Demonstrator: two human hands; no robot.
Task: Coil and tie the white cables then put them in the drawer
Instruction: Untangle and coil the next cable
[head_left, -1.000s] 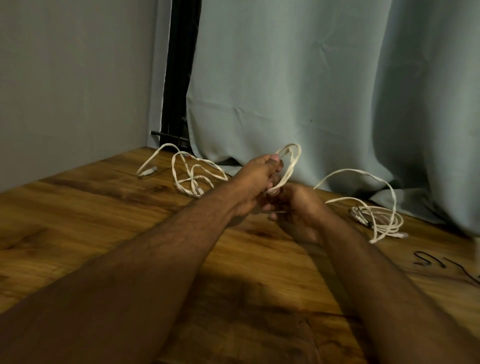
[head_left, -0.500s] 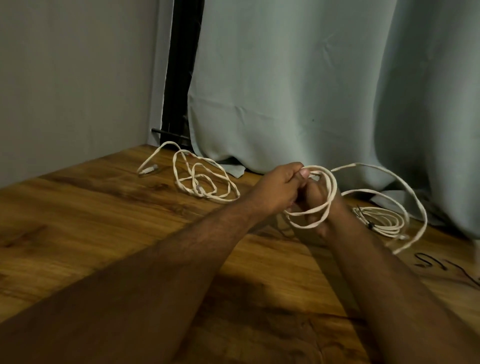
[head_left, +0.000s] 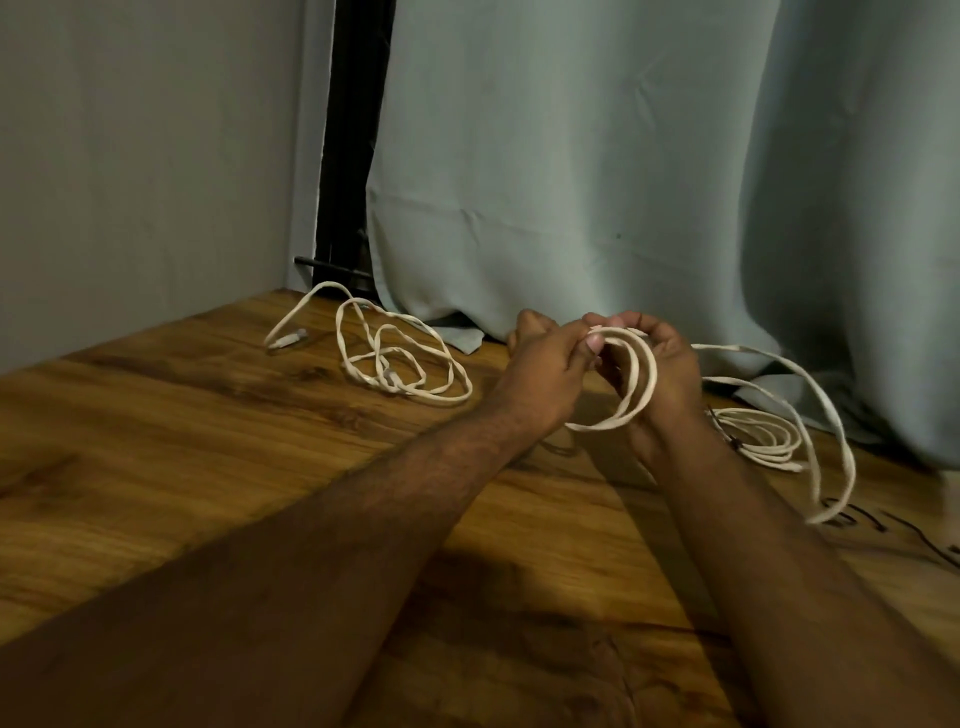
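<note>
A flat white cable (head_left: 641, 379) is looped in two or three turns between my hands above the wooden table. My right hand (head_left: 662, 379) holds the loops with curled fingers. My left hand (head_left: 545, 369) pinches the cable at the top of the coil. The loose tail (head_left: 826, 410) arcs right and down toward the table. A second white cable (head_left: 395, 358) lies loose and tangled at the back left. A third white cable (head_left: 761, 439), coiled and tied, lies behind my right wrist. No drawer is in view.
The wooden table (head_left: 208, 426) meets a grey wall on the left and a pale blue curtain (head_left: 597, 182) at the back. Thin black ties (head_left: 883, 525) lie at the right edge. A black frame (head_left: 348, 156) stands in the corner.
Over the last second a single fold of cable has grown into several loops in my right hand. Both hands moved right, and the loose tail swung out to the right.
</note>
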